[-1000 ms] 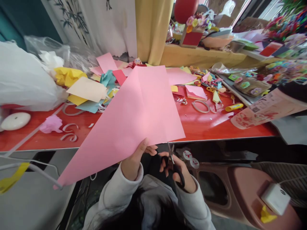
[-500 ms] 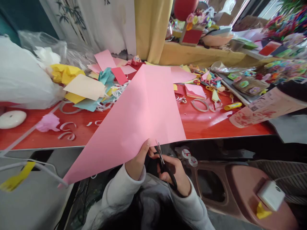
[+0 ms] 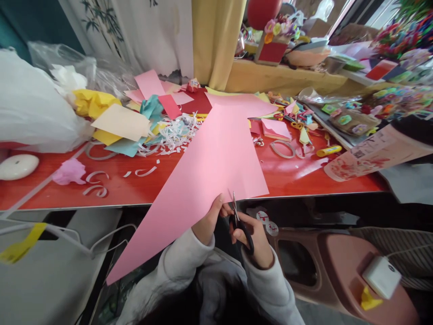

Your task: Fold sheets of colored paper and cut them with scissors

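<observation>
A large sheet of pink paper (image 3: 206, 162) spans from the red table down past its front edge, its lower left corner hanging in a point. My left hand (image 3: 210, 220) pinches the paper's near edge, thumb on top and fingers underneath. In my right hand (image 3: 255, 237) is a pair of scissors with black handles (image 3: 244, 232), the fingers wrapped round the grips. The metal blades point away from me and stand at the paper's near edge, just right of my left thumb. Part of the blades is hidden by the paper.
On the red table (image 3: 142, 189) lie white paper shreds (image 3: 176, 133), coloured paper scraps and a yellow glue stick (image 3: 329, 150). A lidded cup (image 3: 368, 151) stands at the right edge. A white plastic bag (image 3: 37, 108) fills the left. A pink-brown stool (image 3: 368, 271) is lower right.
Both hands and the scissors have shifted slightly right. The paper has moved with them, its far edge now nearer and its lower left corner lower and further right, uncovering more white shreds.
</observation>
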